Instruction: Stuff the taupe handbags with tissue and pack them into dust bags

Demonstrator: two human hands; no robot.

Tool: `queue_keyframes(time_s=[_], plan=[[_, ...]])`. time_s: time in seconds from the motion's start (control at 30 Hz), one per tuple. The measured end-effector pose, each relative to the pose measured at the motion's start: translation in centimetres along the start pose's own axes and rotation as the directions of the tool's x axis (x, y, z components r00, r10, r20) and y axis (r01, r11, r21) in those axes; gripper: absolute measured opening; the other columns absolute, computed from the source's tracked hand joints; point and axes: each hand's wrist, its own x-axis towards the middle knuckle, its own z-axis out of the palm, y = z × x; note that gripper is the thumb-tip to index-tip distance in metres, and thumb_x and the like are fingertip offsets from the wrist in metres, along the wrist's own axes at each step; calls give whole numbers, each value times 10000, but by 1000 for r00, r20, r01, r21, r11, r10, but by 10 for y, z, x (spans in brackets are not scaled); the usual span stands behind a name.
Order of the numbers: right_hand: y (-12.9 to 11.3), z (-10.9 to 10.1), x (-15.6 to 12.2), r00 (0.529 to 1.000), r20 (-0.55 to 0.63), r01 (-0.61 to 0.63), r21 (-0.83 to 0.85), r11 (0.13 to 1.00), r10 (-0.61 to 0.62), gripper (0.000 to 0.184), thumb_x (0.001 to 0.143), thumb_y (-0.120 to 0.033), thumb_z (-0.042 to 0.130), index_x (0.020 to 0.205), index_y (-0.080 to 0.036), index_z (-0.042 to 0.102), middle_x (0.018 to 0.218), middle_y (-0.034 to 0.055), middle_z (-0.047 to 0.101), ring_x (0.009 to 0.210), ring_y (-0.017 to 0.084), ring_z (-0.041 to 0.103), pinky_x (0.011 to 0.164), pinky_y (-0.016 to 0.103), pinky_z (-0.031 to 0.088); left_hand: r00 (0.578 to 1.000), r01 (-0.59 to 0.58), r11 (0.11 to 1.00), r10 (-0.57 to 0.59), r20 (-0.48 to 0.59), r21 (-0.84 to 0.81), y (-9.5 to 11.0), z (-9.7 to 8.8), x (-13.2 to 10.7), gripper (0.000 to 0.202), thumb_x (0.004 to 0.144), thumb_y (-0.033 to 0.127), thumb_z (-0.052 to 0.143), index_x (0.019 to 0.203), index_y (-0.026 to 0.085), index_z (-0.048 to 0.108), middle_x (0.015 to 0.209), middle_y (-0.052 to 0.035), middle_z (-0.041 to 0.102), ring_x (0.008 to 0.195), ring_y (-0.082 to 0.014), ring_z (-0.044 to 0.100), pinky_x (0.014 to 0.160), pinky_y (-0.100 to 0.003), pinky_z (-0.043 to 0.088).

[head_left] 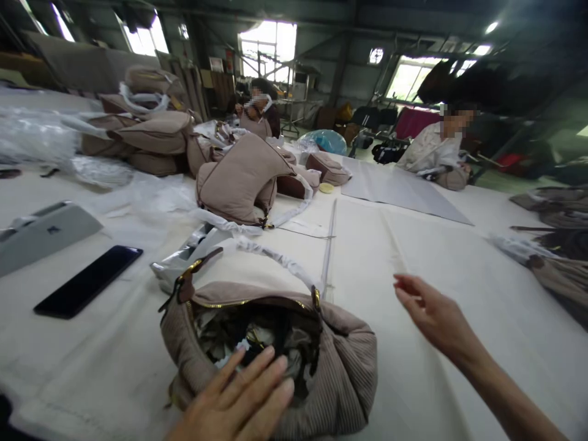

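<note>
A taupe corduroy handbag (349, 361) stands on the white table in front of me. Its gold zip is undone, and light, wrinkled lining and some dark contents show inside. The bag's strap (275, 260) is wrapped in white film and arches up behind the opening. My left hand (243, 392) lies over the front rim of the bag, fingers stretched out and spread, holding nothing. To the right of the bag, my right hand (432, 312) hovers above the table, apart from it; its fingers are loosely bent, with nothing visible in them.
A black phone (89, 282) and a grey box-like object (50, 236) lie at left. Beyond the bag, more taupe handbags (243, 174) are piled beside clear plastic wrap (37, 141). Two people sit across the table. Folded brown pieces (560, 275) lie at the right edge.
</note>
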Motion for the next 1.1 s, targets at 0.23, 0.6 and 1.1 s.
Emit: queue_keyframes(time_s=[0.23, 0.6, 1.1], plan=[[45, 84, -88, 892, 412, 292, -209, 933, -186, 537, 823, -296, 445, 1320, -93, 464, 1373, 179, 465, 1258, 275, 445, 1035, 454, 401, 916, 137, 971, -200, 347, 198, -31, 26, 32, 664, 555, -89, 411, 1113, 233, 565, 1319, -36, 570, 1328, -347, 372, 1022, -668, 283], [68, 64, -83, 583, 619, 704, -62, 707, -526, 126, 875, -193, 480, 750, -205, 488, 818, 7, 583, 756, 178, 509, 692, 341, 349, 978, 9, 999, 0, -209, 42, -42, 8, 41, 570, 748, 238, 685, 1236, 135, 409, 1314, -213, 496, 1284, -346, 417, 1063, -577, 318], [102, 69, -88, 698, 283, 706, -122, 697, -658, 123, 887, -238, 465, 992, -217, 526, 801, 17, 616, 678, 137, 609, 612, 242, 479, 941, -223, 970, 240, -240, 94, 144, 186, 78, 303, 861, 393, 547, 977, 116, 587, 992, -81, 654, 841, -211, 567, 799, -449, 467]])
